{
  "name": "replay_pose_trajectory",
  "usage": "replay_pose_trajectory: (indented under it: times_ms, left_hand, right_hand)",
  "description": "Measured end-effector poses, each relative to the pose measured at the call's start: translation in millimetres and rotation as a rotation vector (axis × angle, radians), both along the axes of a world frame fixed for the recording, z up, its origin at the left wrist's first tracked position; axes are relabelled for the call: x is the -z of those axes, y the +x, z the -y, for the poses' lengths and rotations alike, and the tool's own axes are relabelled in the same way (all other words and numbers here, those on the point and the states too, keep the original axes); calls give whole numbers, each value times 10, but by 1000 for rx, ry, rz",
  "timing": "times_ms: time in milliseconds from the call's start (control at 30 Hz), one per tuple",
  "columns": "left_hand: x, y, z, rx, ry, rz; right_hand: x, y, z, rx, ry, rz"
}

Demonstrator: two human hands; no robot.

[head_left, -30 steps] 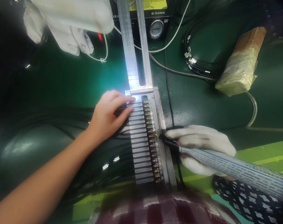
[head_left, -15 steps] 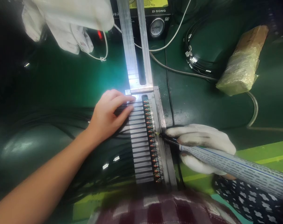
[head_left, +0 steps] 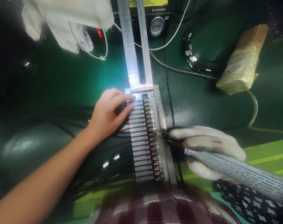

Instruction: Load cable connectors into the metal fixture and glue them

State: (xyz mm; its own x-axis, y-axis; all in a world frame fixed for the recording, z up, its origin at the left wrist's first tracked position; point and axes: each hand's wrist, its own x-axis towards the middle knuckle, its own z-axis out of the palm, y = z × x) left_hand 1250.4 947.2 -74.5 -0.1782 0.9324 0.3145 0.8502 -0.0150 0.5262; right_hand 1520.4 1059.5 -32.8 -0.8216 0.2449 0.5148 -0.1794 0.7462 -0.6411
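My left hand (head_left: 110,113) is bare, its forefinger and thumb apart and resting at the upper left edge of a metal wiring jig (head_left: 142,144). Several black cables (head_left: 139,135) lie side by side in the jig's slots, their orange and green wire ends reaching small metal connectors (head_left: 158,169) along the right. In a white glove, my right hand (head_left: 211,143) grips a grey printed tube (head_left: 237,169) with a black nozzle. Its thin yellowish tip is close to the wire ends around mid-row; contact is unclear.
A slotted metal bar (head_left: 128,43) extends behind the jig, with a black box (head_left: 141,26) carrying a gauge beyond it. White gloves (head_left: 68,34) hang at upper left. At the right are a coiled black cable (head_left: 186,46) and a plastic-wrapped block (head_left: 240,65).
My right hand and the tube have drawn back slightly to the right and down, away from the jig. My left hand stays in place.
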Motion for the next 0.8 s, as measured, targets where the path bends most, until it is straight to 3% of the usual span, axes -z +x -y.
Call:
replay_pose_trajectory:
  times_ms: [800]
  left_hand:
    - [14, -1, -1, -14, -18, 6]
  right_hand:
    - [28, 8, 11, -5, -11, 37]
